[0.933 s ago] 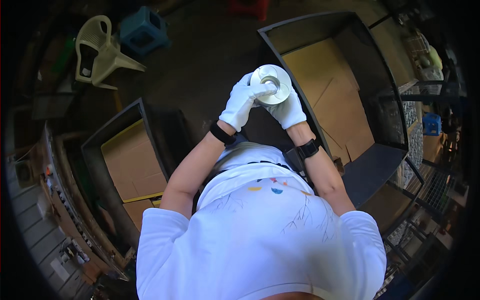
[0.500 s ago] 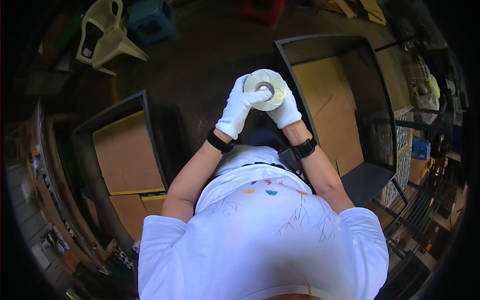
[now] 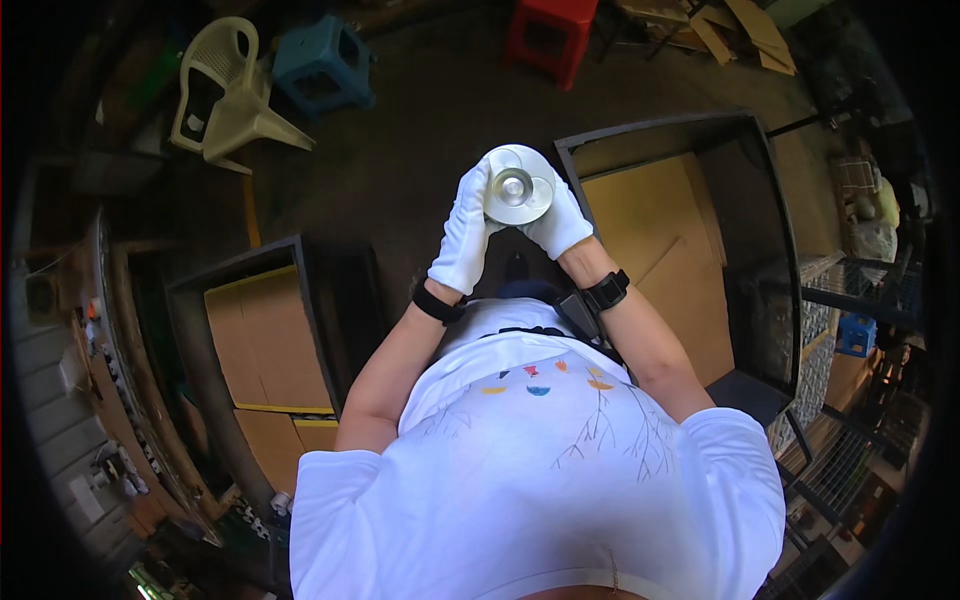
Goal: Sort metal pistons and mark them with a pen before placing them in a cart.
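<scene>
Both my hands wear white gloves and hold up a round, pale metal disc-shaped part in front of my body. A raised or recessed ring sits at its centre, and overlapping circular marks show on its face. My left hand grips the left side of the rim, its fingers partly behind the part. The lower right edge is held by my right hand, whose fingertips are hidden behind the disc. I cannot tell what the underside looks like.
A dark-framed bin lined with cardboard stands at right, another cardboard-lined bin at left. Farther off are a beige plastic chair, a blue stool and a red stool. Wire racks line the far right.
My left thumb has drawn back from the part's centre to its rim, uncovering the central ring. The part has shifted slightly left, and the whole view has tilted a little.
</scene>
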A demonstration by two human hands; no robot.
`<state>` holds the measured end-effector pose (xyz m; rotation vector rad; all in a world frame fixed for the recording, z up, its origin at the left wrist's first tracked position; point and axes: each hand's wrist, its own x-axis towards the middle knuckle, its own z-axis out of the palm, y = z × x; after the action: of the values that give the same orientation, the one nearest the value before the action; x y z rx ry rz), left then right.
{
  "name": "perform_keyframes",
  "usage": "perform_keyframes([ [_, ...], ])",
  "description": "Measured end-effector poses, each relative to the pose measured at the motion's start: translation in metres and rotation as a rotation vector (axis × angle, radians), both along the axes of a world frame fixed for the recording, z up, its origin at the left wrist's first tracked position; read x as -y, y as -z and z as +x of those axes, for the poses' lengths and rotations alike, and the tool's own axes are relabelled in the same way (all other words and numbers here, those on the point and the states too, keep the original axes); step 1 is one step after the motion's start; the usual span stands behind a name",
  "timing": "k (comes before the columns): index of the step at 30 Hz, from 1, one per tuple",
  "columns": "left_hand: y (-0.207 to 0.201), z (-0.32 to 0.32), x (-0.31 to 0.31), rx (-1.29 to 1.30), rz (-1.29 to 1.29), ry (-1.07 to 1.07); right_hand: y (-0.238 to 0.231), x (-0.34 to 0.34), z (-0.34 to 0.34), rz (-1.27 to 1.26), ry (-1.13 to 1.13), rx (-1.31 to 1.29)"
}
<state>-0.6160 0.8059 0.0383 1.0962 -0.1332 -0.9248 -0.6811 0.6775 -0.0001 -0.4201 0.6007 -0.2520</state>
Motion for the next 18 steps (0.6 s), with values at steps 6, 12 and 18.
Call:
perform_keyframes([
  [6, -0.002, 0.024, 0.034, 0.091, 0.092, 0.016, 0.021, 0.038, 0.028, -0.049, -0.081, 0.102],
  [12, 0.0, 0.072, 0.06, -0.056, 0.122, 0.011, 0.018, 0.058, 0.074, 0.085, -0.134, 0.056],
  [18, 0.003, 0.173, 0.087, -0.245, 0.1, 0.097, 0.03, 0.084, 0.158, 0.188, -0.065, -0.009],
])
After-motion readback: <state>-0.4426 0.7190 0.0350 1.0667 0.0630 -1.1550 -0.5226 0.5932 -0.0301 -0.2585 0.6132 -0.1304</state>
